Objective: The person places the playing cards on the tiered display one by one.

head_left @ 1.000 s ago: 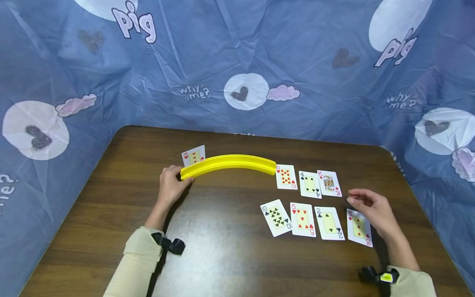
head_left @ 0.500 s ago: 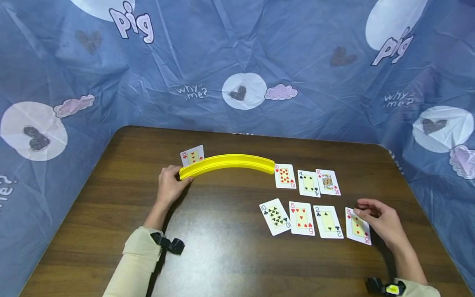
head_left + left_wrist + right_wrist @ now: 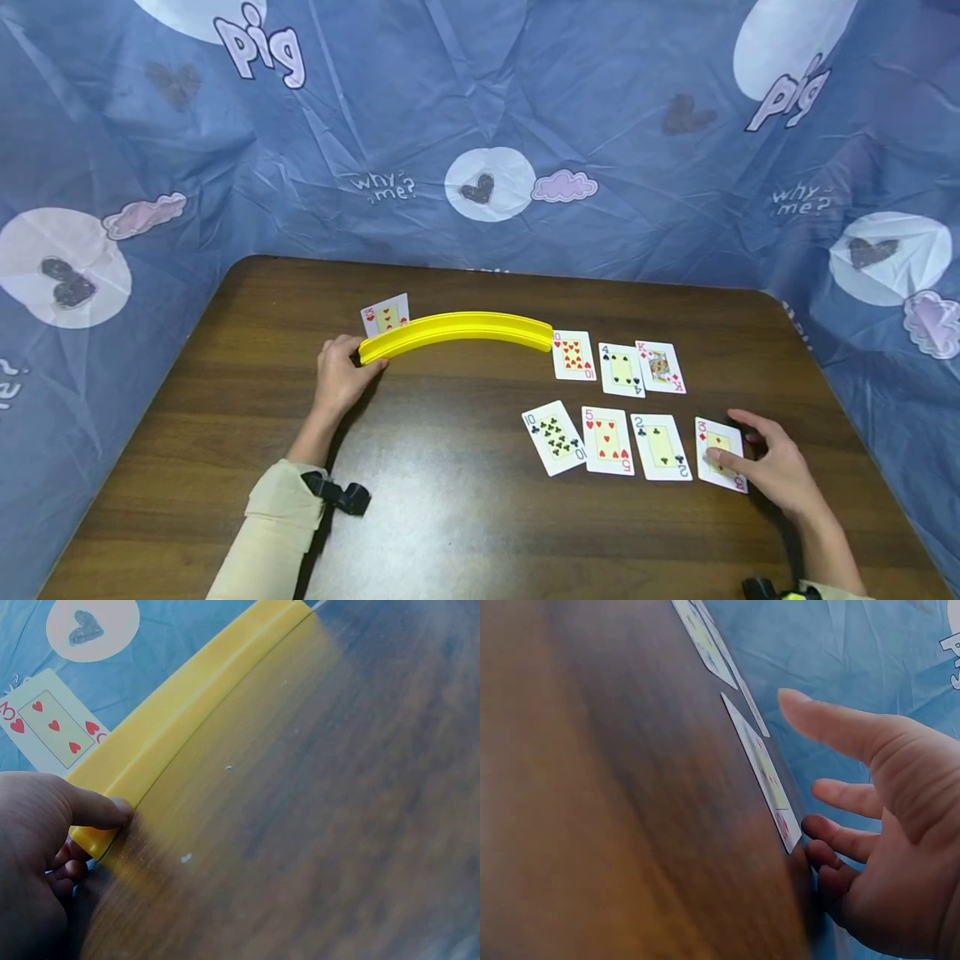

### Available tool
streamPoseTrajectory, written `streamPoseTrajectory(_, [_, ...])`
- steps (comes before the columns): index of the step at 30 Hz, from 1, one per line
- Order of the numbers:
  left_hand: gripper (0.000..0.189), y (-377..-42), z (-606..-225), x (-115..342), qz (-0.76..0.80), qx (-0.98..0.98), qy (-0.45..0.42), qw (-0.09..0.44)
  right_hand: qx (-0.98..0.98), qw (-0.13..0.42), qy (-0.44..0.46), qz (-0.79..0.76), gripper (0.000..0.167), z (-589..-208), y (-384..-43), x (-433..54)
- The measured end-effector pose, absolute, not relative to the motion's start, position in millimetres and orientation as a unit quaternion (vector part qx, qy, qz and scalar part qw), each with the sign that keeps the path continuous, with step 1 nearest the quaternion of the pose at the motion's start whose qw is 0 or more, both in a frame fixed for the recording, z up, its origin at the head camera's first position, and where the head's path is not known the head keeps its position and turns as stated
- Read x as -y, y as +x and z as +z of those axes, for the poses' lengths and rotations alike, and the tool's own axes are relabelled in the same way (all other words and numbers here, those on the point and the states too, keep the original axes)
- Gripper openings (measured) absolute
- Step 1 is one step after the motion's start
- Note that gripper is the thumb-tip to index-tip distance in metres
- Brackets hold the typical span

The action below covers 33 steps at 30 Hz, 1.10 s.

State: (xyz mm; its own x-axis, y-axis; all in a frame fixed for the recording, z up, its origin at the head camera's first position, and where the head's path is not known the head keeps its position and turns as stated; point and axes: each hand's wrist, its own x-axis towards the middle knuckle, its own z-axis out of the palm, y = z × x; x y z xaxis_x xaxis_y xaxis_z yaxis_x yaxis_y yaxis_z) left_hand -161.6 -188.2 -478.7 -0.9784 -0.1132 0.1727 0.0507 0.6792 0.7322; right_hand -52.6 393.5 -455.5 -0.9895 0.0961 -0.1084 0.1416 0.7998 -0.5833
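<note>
Card with the three of diamonds [image 3: 717,437] lies flat on the desk [image 3: 435,475], right end of the near row. Long axis points roughly away from the person, only slightly slanted. Right hand [image 3: 780,468] is easily the nearer one: it comes in from the card's right, thumb reaching crosswise over the lower middle, index finger beyond the right edge. So the hand spans the card's short way, right long edge facing the palm; from where I stand, that's the relation that counts.

Right hand's thumb and fingers are well spread, nothing gripped. Wrist view puts the thumb above the card, lower fingers close by its edge; can't tell whether they touch.

Next card over, just left, is the two of clubs [image 3: 662,448], then five of hearts [image 3: 607,440] and ten of clubs [image 3: 553,437]. Behind: king of diamonds [image 3: 660,367], four of spades [image 3: 621,369], ten of hearts [image 3: 573,356].

Farther left, well apart from the diamonds card, is the yellow holder [image 3: 465,327], curved, running left to right. Left hand [image 3: 344,377] pinches its left end, thumb in front. Hearts card [image 3: 385,315] stands tilted at that end, its lower part hidden by the holder.
</note>
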Motion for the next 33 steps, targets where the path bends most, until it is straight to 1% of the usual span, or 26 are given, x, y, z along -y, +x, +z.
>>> streamPoseTrajectory(6, [0.036,-161.3,-479.5,188.2,-0.398,0.91,0.016,0.111,-0.954,0.026,0.041,-0.296,0.092,-461.0,-47.6,-391.4])
streamPoseTrajectory(9, [0.035,-161.3,-479.7,188.2,-0.398,0.91,0.016,0.115,-0.955,0.021,0.031,-0.293,0.094,-462.7,-45.6,-390.7])
streamPoseTrajectory(14, [0.037,-161.1,-479.5,188.1,-0.4,0.91,0.019,0.106,-0.959,0.016,0.029,-0.28,0.097,-464.4,-39.9,-389.4])
streamPoseTrajectory(18, [0.037,-160.9,-479.9,188.7,-0.405,0.908,0.02,0.104,-0.962,-0.004,0.021,-0.272,0.097,-467.2,-37.6,-388.3])
streamPoseTrajectory(23, [0.035,-161.2,-481.3,189.1,-0.405,0.907,0.015,0.115,-0.965,-0.034,0.008,-0.258,0.094,-469.8,-37.9,-388.1])
streamPoseTrajectory(28, [0.034,-161.5,-481.8,189.1,-0.404,0.907,0.011,0.123,-0.968,-0.028,0.015,-0.25,0.092,-469.9,-38.8,-388.3])
streamPoseTrajectory(33, [0.035,-161.4,-480.7,188.7,-0.404,0.907,0.015,0.115,-0.968,-0.027,0.018,-0.249,0.092,-466.7,-37.3,-387.0])
